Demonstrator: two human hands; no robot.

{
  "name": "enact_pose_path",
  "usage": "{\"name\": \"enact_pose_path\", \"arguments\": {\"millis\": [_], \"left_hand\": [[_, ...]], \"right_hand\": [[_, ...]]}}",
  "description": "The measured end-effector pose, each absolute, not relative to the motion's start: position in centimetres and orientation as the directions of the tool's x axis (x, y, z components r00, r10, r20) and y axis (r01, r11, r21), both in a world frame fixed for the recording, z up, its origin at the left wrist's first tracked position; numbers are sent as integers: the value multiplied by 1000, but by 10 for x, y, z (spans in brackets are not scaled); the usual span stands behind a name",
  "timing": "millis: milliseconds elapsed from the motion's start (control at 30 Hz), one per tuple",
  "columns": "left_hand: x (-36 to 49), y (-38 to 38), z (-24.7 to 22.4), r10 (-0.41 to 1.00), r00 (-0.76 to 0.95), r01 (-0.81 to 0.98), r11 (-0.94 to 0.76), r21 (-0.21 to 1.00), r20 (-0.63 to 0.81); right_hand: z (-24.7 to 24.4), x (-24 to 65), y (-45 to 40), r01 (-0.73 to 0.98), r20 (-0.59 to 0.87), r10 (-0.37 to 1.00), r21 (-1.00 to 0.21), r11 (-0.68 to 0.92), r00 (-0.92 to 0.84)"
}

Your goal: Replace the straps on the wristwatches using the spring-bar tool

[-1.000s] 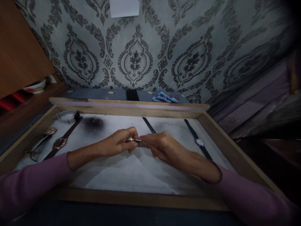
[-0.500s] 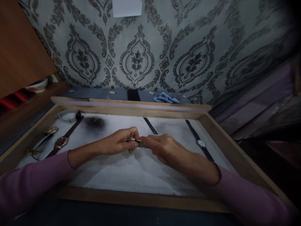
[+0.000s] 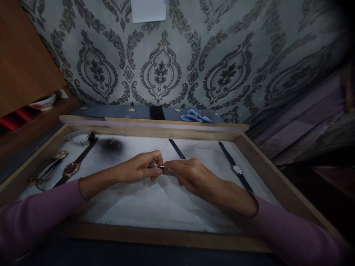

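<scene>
Over the middle of a white-floored wooden tray [image 3: 166, 235], my left hand [image 3: 141, 166] is closed on a small watch [image 3: 153, 165], whose metal case shows between thumb and fingers. My right hand [image 3: 194, 175] meets it from the right, its fingers pressed together on something thin at the watch's edge, too small to make out. Behind my hands lies a loose dark strap [image 3: 176, 149]. A watch with a white dial and dark strap [image 3: 237, 169] rests at the right. On the left is a rose-gold watch with a brown strap [image 3: 70, 169].
A grey-banded watch [image 3: 79, 138] and a small gold watch [image 3: 60, 154] lie at the tray's left side, near another gold piece [image 3: 38, 181]. Beyond the back rim sits a blue cloth [image 3: 195, 116]. A bowl [image 3: 44, 102] stands on a shelf at the left.
The fingers of my right hand have shifted slightly at the watch, and a thin bright edge now shows between the hands. The view has moved very slightly.
</scene>
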State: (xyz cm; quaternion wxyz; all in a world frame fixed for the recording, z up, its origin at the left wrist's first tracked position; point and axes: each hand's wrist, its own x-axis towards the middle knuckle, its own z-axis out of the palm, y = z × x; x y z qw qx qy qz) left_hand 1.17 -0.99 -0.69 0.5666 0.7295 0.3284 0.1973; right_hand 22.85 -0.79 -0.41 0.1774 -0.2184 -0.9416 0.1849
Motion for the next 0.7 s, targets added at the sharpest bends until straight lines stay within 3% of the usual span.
{"name": "enact_pose_path", "arguments": {"millis": [67, 233, 300, 567, 700], "left_hand": [[12, -10, -6, 700, 709, 253, -143, 957, -83], [12, -9, -6, 704, 706, 225, -123, 967, -74], [11, -9, -6, 707, 704, 217, -121, 969, -69], [10, -7, -6, 718, 694, 233, -140, 962, -63], [9, -6, -5, 725, 687, 241, -156, 958, -55]], "right_hand": [[-7, 229, -8, 355, 272, 461, -361, 862, -845], [-9, 230, -10, 385, 385, 364, -23, 922, -848], [-9, 231, -10, 388, 412, 347, 17, 922, -842], [-11, 230, -7, 393, 394, 507, -335, 856, -767], [-9, 228, -8, 426, 315, 607, -486, 763, -729]]}}
